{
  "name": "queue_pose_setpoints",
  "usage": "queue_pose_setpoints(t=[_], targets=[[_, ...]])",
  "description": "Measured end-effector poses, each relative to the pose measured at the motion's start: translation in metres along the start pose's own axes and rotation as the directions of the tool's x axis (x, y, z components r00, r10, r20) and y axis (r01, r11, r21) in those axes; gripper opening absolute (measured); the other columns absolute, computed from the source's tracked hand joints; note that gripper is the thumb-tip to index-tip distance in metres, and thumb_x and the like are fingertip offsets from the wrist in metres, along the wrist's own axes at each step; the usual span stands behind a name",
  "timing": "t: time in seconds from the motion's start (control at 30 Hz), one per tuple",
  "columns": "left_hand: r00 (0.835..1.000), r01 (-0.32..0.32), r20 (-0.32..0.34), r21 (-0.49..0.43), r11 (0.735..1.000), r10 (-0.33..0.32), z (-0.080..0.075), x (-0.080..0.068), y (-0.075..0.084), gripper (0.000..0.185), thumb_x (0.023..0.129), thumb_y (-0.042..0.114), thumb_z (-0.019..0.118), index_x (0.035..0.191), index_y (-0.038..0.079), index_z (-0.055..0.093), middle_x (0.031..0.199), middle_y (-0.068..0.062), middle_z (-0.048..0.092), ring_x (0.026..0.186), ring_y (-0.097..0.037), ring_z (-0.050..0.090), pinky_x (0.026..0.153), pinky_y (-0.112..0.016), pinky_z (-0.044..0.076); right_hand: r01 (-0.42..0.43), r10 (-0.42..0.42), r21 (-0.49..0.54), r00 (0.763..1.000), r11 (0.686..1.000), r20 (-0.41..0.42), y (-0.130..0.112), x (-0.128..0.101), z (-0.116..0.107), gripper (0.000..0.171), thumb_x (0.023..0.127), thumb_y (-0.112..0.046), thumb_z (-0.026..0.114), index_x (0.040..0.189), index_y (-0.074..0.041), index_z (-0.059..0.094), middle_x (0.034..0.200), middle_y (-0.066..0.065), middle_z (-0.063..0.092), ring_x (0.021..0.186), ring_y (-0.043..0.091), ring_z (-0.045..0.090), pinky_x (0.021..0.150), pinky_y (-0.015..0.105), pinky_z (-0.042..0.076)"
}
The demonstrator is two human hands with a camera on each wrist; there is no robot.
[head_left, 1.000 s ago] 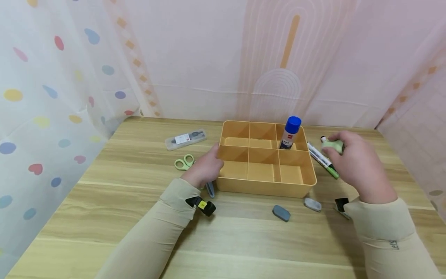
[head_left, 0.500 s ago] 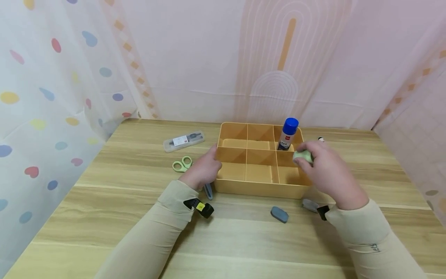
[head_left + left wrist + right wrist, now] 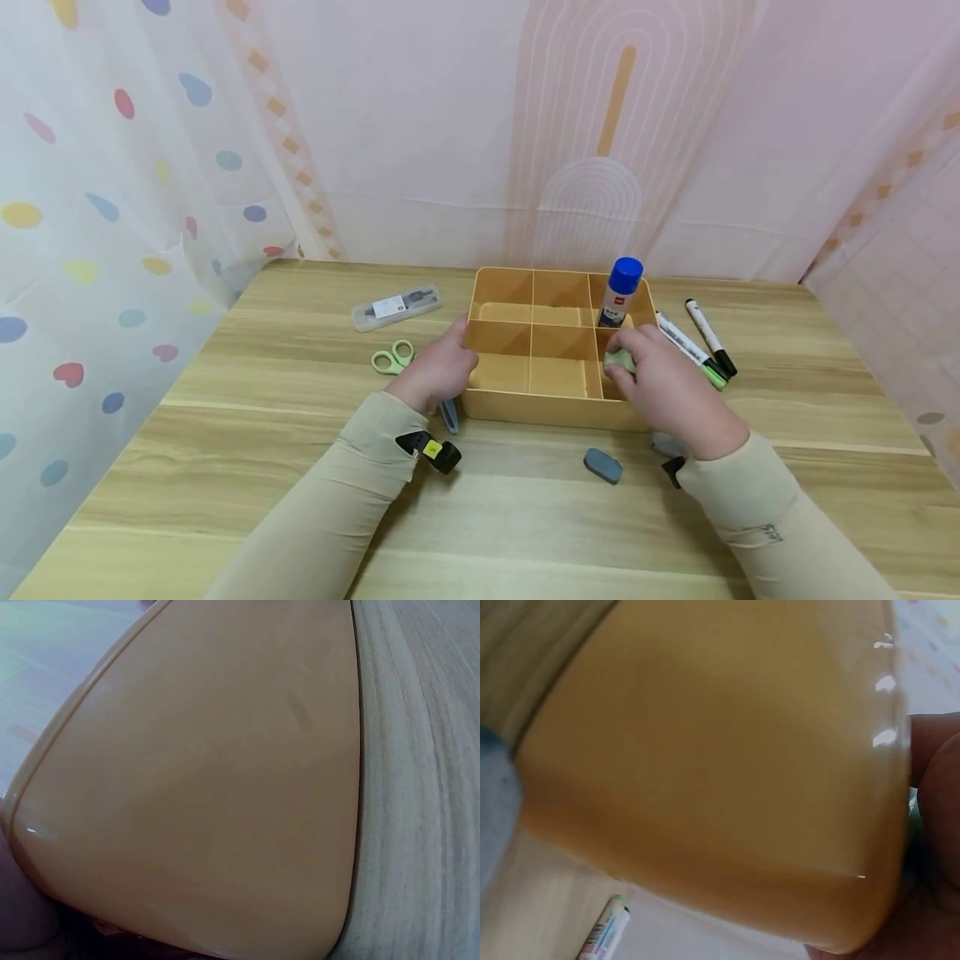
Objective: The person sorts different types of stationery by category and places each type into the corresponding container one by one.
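An orange tray (image 3: 540, 408) with several compartments stands mid-table. My left hand (image 3: 442, 367) holds its left wall, thumb near the rim. My right hand (image 3: 660, 379) pinches a small pale green object (image 3: 619, 361) low over the front right compartment. A glue stick with a blue cap (image 3: 621, 292) stands upright in the back right compartment. The tray's orange wall (image 3: 210, 787) fills the left wrist view. In the right wrist view the same wall (image 3: 705, 772) is close up, with my fingers (image 3: 937, 787) at the right edge.
Two markers (image 3: 697, 340) lie right of the tray. Green scissors (image 3: 393, 357) and a clear case (image 3: 396, 307) lie to its left. In front of the tray lies a grey eraser (image 3: 603, 465); a second grey piece (image 3: 663, 442) is partly hidden by my right wrist.
My right hand carried the green object leftward from beside the markers and lowered it into the tray's front right compartment. The left hand stayed on the tray.
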State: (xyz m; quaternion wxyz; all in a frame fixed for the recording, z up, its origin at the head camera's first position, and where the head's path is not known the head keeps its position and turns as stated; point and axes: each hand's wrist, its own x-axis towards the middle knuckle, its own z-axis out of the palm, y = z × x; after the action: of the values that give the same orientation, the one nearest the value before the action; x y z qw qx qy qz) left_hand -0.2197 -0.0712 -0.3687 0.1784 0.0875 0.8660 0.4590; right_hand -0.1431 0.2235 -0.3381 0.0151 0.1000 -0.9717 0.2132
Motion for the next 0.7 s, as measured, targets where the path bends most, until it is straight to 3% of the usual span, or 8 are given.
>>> queue_pose_setpoints(t=[0.27, 0.7], targets=[[1.000, -0.007, -0.006, -0.001, 1.000, 0.007, 0.000, 0.000, 0.000, 0.070, 0.103, 0.007, 0.038, 0.169, 0.020, 0.020, 0.165, -0.017, 0.043, 0.146, -0.039, 0.045, 0.124, -0.063, 0.030, -0.008, 0.008, -0.013, 1.000, 1.000, -0.008, 0.001, 0.003, 0.007, 0.019, 0.103, -0.017, 0.062, 0.120, -0.008, 0.066, 0.110, 0.014, 0.059, 0.075, 0.020, 0.054, 0.061, 0.031, 0.046], [1.000, 0.006, -0.014, -0.009, 1.000, -0.006, 0.001, -0.002, -0.002, 0.071, 0.104, 0.008, 0.038, 0.170, 0.022, 0.015, 0.166, -0.019, 0.040, 0.150, -0.042, 0.040, 0.124, -0.065, 0.027, -0.009, 0.007, -0.091, 1.000, 0.996, -0.028, 0.001, 0.005, 0.015, 0.027, 0.098, -0.017, 0.054, 0.119, -0.011, 0.070, 0.119, 0.016, 0.062, 0.083, 0.024, 0.059, 0.064, 0.035, 0.048]])
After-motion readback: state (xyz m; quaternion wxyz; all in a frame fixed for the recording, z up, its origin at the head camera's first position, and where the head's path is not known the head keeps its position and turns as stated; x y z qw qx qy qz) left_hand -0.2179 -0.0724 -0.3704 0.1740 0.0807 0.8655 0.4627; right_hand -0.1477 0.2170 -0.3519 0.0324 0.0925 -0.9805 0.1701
